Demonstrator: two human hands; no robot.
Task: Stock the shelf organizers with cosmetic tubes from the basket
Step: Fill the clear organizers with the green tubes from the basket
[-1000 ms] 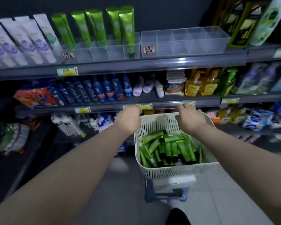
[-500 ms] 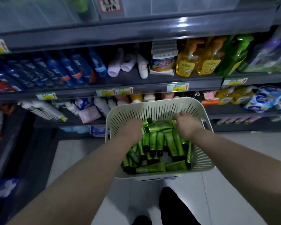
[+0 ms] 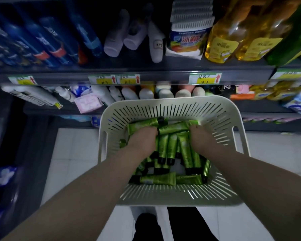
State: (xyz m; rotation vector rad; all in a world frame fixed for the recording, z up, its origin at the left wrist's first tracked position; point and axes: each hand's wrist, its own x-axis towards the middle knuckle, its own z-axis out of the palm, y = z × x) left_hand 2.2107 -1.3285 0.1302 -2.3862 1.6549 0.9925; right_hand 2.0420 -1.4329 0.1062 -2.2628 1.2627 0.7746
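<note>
A white slotted basket stands in front of me, holding several green cosmetic tubes with black caps. Both of my hands are down inside it. My left hand is curled over a green tube that lies crosswise at the far end of the pile. My right hand has its fingers bent down around the end of another crosswise tube. The fingertips of both hands are hidden among the tubes. The clear shelf organizers are out of view.
Dark shelves with price tags run just beyond the basket, carrying blue cans, white bottles and yellow bottles. A lower shelf holds more white bottles. White floor tiles and my dark shoes are below.
My view has tilted down, so the top shelf with the organizers has left the frame. Both hands dropped from the basket's far rim into the pile and closed on tubes.
</note>
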